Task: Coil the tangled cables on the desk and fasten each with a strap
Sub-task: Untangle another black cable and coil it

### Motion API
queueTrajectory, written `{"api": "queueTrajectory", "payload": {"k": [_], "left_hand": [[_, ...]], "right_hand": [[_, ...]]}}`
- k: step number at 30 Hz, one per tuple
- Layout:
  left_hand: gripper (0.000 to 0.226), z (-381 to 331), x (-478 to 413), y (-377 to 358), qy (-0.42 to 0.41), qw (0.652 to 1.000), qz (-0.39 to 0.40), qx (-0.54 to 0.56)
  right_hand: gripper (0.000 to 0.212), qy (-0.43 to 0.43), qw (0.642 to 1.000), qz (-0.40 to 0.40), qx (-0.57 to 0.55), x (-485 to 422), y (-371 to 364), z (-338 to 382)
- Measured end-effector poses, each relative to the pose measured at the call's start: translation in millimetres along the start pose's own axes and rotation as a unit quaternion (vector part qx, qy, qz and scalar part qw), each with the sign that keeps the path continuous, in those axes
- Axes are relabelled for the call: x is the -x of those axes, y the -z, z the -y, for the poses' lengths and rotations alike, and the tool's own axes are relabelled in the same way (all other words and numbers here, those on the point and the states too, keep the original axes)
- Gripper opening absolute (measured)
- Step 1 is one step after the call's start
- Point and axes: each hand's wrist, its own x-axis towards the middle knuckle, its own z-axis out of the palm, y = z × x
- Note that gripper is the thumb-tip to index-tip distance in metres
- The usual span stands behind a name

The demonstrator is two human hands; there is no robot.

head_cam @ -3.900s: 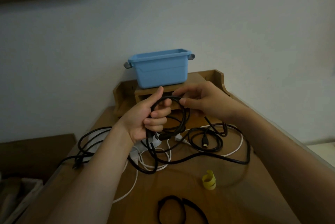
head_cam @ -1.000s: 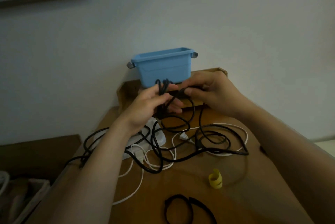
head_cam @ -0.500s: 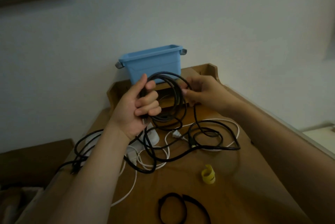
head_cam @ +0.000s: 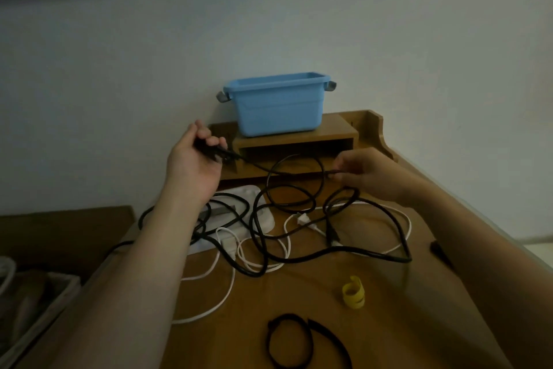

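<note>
A black cable [head_cam: 299, 195] runs stretched between my two hands above the wooden desk [head_cam: 389, 323]. My left hand [head_cam: 194, 165] grips its plug end at the left, fingers curled round it. My right hand [head_cam: 368, 174] pinches the cable farther along, at the right. Below them the rest of the black cable lies in loose loops, tangled with a white cable [head_cam: 227, 288]. A rolled yellow strap [head_cam: 353, 296] lies near the desk's front. A black strap [head_cam: 302, 341] lies looped at the front edge.
A blue plastic bin [head_cam: 278, 108] stands on a wooden riser [head_cam: 299, 141] at the back against the wall. A white power strip [head_cam: 239, 216] lies under the cables at the left. A basket [head_cam: 33, 303] sits on the floor to the left.
The coil held in my left hand half a second ago has come undone. My hands have moved apart, and the cable now spans between them while its loops lie on the desk.
</note>
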Motion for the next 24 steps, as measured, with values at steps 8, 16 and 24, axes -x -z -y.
{"api": "queueTrajectory", "payload": {"k": [8, 16, 24], "left_hand": [[0.02, 17, 28, -28, -0.022, 0.907, 0.168, -0.385], [0.029, 34, 52, -42, 0.056, 0.811, 0.314, -0.491], [0.026, 33, 42, -36, 0.113, 0.859, 0.304, -0.395]], "right_hand": [[0.019, 0.154, 0.987, -0.039, 0.04, -1, 0, 48], [0.015, 0.159, 0.976, -0.147, 0.015, -3, 2, 50], [0.006, 0.102, 0.988, -0.112, 0.029, -6, 1, 34]]}}
